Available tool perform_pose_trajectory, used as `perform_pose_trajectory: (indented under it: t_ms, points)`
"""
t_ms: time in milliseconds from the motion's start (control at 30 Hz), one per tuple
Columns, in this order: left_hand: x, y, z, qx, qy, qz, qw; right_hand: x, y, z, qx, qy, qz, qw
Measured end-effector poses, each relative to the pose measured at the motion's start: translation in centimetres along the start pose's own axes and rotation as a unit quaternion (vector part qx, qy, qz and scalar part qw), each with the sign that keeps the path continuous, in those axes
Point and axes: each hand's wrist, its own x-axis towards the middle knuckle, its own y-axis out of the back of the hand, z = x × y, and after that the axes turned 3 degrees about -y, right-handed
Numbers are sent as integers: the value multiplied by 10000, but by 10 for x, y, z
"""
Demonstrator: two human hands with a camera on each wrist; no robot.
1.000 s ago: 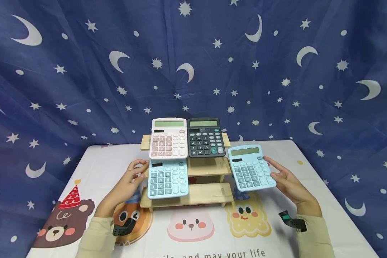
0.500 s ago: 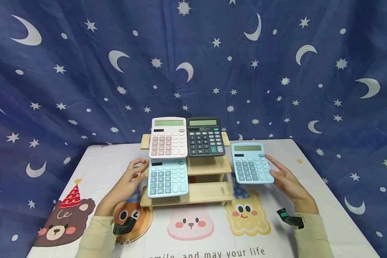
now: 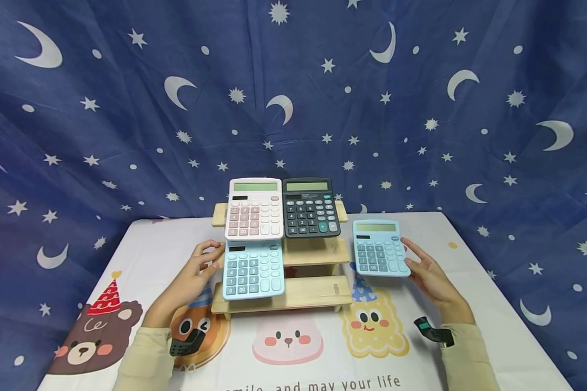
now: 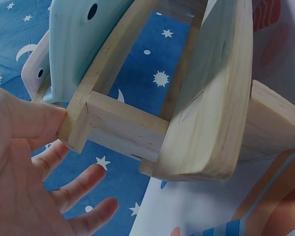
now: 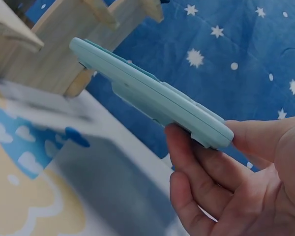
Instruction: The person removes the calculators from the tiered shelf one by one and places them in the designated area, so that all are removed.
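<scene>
My right hand (image 3: 432, 279) grips a light-blue calculator (image 3: 380, 248) by its right edge, thumb on the key side and fingers beneath. In the right wrist view this calculator (image 5: 152, 96) appears edge-on, held above the table with its shadow below. My left hand (image 3: 191, 277) is at the left end of the wooden stepped stand (image 3: 318, 293). The left wrist view shows the thumb and a finger pinching the end of a stand rail (image 4: 76, 123), the other fingers spread. Another light-blue calculator (image 3: 254, 271) leans on the middle step, its top partly hidden.
On the top step, a white-and-pink calculator (image 3: 255, 209) stands beside a black calculator (image 3: 311, 207). The stand is on a white tablecloth (image 3: 288, 374) with cartoon prints. Behind the table hangs a blue curtain (image 3: 293, 81) with moons and stars.
The calculator in my right hand has turned from tilted to nearly straight and looks slightly smaller in the head view. My right hand has shifted a little left. The left hand keeps its place.
</scene>
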Motion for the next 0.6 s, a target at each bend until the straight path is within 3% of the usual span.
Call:
perform_pose_trajectory:
  t_ms: [367, 600]
  points:
    - [0, -2, -4, 32, -25, 22, 10000, 3, -1, 20, -739, -703, 575, 9931]
    - [1, -2, -5, 43, -50, 32, 10000, 9, -3, 27, -865, -730, 715, 9910]
